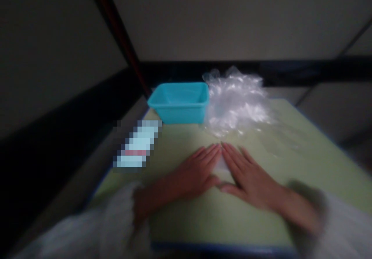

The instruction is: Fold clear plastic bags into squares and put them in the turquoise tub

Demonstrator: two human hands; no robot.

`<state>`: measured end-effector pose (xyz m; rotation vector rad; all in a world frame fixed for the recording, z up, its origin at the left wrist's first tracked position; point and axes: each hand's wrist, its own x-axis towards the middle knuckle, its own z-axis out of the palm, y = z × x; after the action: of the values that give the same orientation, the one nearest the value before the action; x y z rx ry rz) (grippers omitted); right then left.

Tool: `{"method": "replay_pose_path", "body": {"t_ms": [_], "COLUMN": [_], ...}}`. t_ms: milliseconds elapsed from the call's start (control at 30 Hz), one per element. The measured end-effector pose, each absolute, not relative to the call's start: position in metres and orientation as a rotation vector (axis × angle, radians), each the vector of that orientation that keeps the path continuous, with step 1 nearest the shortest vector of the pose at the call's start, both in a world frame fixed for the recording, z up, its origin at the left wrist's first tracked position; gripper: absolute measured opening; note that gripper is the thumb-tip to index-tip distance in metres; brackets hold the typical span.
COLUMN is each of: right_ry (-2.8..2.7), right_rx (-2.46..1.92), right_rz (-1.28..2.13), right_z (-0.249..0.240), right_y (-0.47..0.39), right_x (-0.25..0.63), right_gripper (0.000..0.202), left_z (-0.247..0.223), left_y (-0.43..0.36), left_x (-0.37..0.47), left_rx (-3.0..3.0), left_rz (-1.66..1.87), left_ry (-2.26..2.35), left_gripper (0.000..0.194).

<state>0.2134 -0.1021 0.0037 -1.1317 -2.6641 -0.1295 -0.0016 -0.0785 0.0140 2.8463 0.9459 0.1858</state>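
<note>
My left hand lies flat on the yellow-green table, its fingers stretched out toward the middle. Opposite it, my right hand rests flat too, and the fingertips of both almost meet. Between and partly under the fingers is a small whitish flat piece, perhaps paper or film; its kind is too blurred to tell. Both thumbs point inward, close to each other. Just beyond the fingertips lies a loose heap of clear plastic bags or film.
A turquoise plastic basin stands at the back left of the table, touching the plastic heap. A pixelated, pale rectangular thing lies at the left edge. Walls rise behind the table.
</note>
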Motion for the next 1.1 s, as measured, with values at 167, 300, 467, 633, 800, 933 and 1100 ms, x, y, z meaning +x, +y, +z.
{"method": "replay_pose_path", "body": {"t_ms": [167,300,467,633,800,933,1100], "right_ry": [-2.666,-2.664,-2.689,-2.711,-2.621,-2.693,-2.678], "right_rx": [-1.115,-1.108,-1.089,-1.010,-0.807,-0.799,-0.841], "right_rz": [-0.147,-0.166,-0.147,-0.155,-0.288,-0.350,-0.297], "right_z": [0.003,0.001,0.005,0.020,0.027,0.026,0.023], "right_y": [-0.101,-0.102,-0.101,-0.095,-0.095,-0.099,-0.098], "right_x": [0.213,0.216,0.224,0.226,0.228,0.229,0.227], "right_gripper": [0.086,0.088,0.082,0.066,0.021,0.025,0.026], "left_z": [0.016,0.019,0.019,0.014,0.012,0.015,0.014], "left_y": [-0.077,-0.078,-0.078,-0.077,-0.077,-0.078,-0.077], "left_x": [0.000,0.002,0.001,-0.001,-0.002,-0.001,-0.001], "left_rx": [2.830,2.816,2.801,2.779,2.741,2.714,2.651], "left_rz": [0.137,0.094,0.082,0.189,0.288,0.269,0.321], "left_ry": [0.957,0.977,0.977,0.944,0.941,0.953,0.962], "left_gripper": [0.068,0.070,0.072,0.070,0.072,0.072,0.075]}}
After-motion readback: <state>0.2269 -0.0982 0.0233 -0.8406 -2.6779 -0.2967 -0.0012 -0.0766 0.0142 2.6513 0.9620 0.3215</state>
